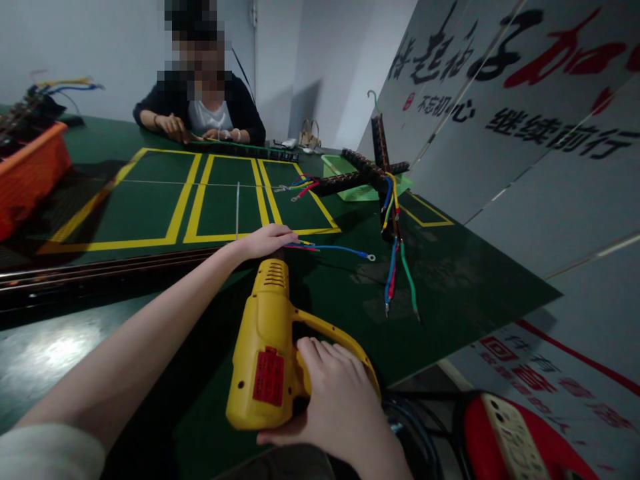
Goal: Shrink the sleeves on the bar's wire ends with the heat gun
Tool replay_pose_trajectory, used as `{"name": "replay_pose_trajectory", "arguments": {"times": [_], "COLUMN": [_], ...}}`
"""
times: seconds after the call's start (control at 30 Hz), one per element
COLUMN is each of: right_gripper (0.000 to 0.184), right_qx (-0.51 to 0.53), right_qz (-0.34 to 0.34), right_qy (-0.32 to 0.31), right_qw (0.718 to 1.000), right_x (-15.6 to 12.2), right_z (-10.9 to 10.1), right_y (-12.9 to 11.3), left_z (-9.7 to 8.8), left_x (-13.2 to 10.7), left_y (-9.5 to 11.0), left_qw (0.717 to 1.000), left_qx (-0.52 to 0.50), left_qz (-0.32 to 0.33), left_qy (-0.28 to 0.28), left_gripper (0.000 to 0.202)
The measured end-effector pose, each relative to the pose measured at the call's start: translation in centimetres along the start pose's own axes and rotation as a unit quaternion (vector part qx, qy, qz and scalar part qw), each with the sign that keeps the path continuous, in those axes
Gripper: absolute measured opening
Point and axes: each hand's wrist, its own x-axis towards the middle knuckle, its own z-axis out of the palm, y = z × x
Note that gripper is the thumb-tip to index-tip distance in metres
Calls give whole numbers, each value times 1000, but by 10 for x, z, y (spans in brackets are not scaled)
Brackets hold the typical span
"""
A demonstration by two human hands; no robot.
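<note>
My right hand point(340, 387) is wrapped round the handle of a yellow heat gun point(260, 327) with a red label. The gun's vented front points away from me, toward my left hand; its nozzle is hidden in shadow. My left hand point(270, 240) reaches across the table, fingers closed over a bundle of coloured wires point(335, 248). One blue wire sticks out to the right and ends in a ring terminal point(371, 257). Running left from under my left arm is a long dark strip point(100, 270); where it meets the wires is covered by the hand.
A green table point(480, 287) carries yellow tape outlines. Black strips with wires point(370, 173) lie crossed over a light green basket point(350, 193). An orange crate point(35, 173) stands at left. Across the table sits a co-worker point(210, 107). A power strip point(515, 440) lies on a red stool.
</note>
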Motion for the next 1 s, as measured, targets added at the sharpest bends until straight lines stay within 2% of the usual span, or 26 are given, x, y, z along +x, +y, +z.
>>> {"name": "replay_pose_trajectory", "arguments": {"times": [0.1, 0.23, 0.3, 0.37, 0.43, 0.53, 0.63, 0.77, 0.87, 1.0], "right_gripper": [78, 76, 75, 75, 76, 80, 80, 80, 79, 80], "right_qx": [-5, 0, 3, 3, 4, 11, 19, 14, 4, -11], "right_qz": [-2, 5, 8, 10, 12, 16, 21, 15, 3, -22], "right_qy": [10, -7, -13, -20, -28, -33, -35, -24, -12, 19], "right_qw": [1000, 1000, 1000, 1000, 1000, 999, 999, 1000, 1000, 1000], "right_x": [-4, -5, -5, -4, -3, -2, -2, -4, -6, -6], "right_z": [0, -7, -9, -10, -9, -9, -8, -6, -3, 3], "right_y": [4, 3, 2, 2, 2, 2, 2, 3, 6, 7], "left_z": [-8, -13, -10, -8, -8, -10, -12, -7, -4, -2], "left_x": [-16, -33, -29, -14, 6, 33, 46, 46, 42, 40], "left_y": [0, -5, -10, -16, -20, -19, -14, -12, -16, -19], "left_qw": [999, 991, 985, 985, 989, 981, 975, 974, 981, 983], "left_qx": [33, 101, 131, 150, 149, 116, 100, 41, -11, -120], "left_qz": [36, 86, 95, 58, -15, -88, -88, -74, -80, -121], "left_qy": [9, 33, 53, 55, 0, -127, -175, -209, -178, -63], "left_gripper": [44, 35, 33, 32, 32, 40, 50, 52, 46, 21]}}
